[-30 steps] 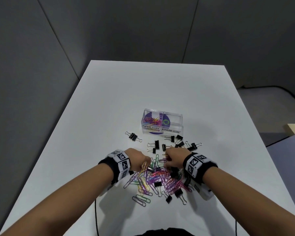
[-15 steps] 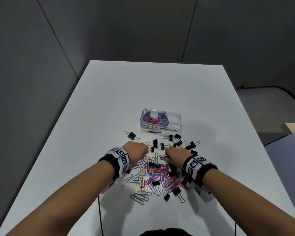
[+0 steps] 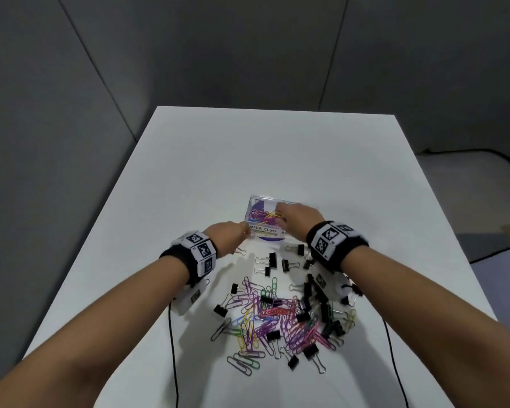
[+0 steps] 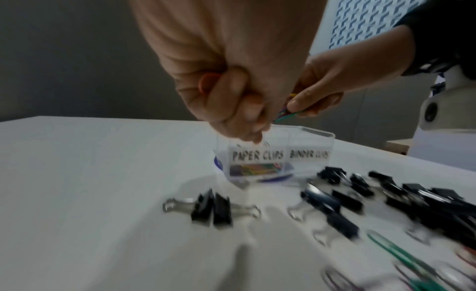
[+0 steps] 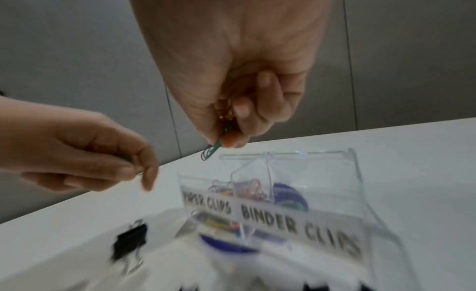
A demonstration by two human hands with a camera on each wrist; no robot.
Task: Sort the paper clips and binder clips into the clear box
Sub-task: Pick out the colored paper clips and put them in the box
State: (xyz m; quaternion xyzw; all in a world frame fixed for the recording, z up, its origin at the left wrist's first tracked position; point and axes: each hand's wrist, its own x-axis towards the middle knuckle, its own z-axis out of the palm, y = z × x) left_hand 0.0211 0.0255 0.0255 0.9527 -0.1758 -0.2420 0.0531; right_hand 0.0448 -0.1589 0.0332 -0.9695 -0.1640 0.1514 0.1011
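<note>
The clear box (image 3: 258, 201) stands mid-table, split into two labelled halves. Its PAPER CLIPS half (image 5: 206, 201) holds coloured paper clips; the BINDER CLIPS half (image 5: 301, 224) shows only a purple disc beneath. My right hand (image 3: 278, 214) hovers over the paper-clip half and pinches a few coloured paper clips (image 5: 215, 147). My left hand (image 3: 244, 232) is curled just left of the box, pinching a small metal clip (image 5: 137, 171) that is mostly hidden. A mixed pile of paper clips (image 3: 277, 316) and black binder clips (image 3: 273, 259) lies nearer to me.
The white table (image 3: 277, 148) ends at grey walls behind and drops off left and right. Black cables (image 3: 173, 348) trail from both wrists over the front edge. One binder clip (image 4: 211, 207) lies apart, left of the others.
Both hands have left the pile and moved forward to the box. The right hand carried paper clips over the paper-clip half; the left hand came up beside the box's left end.
</note>
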